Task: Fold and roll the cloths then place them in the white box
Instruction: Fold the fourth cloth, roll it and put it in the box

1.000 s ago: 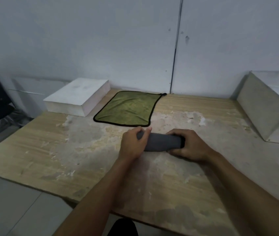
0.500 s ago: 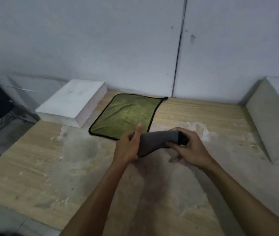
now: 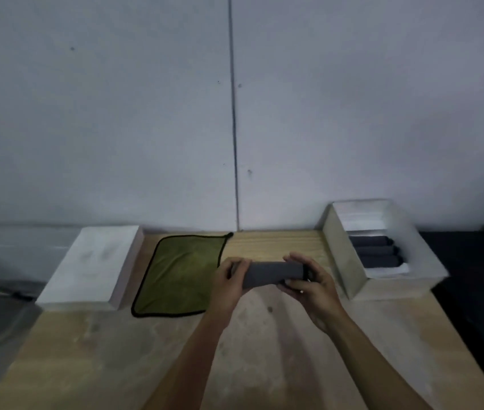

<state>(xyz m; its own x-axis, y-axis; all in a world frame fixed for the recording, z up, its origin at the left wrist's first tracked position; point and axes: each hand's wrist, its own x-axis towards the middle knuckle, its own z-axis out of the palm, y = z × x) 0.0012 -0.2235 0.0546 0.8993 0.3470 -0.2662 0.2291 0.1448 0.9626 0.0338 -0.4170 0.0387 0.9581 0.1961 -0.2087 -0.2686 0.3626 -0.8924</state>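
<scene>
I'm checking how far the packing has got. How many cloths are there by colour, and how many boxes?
Grey rolled cloths: 4 (3 in the open white box; 1 held in both hands)
Green cloths: 1, flat on the table
White boxes: 2 (the second, closed)
Total: 7

We see a dim, flat, bluish picture, softly blurred throughout, with faint shadows under the forearms and wide-angle bending of the pale wooden tabletop [image 3: 93, 359] edges.
</scene>
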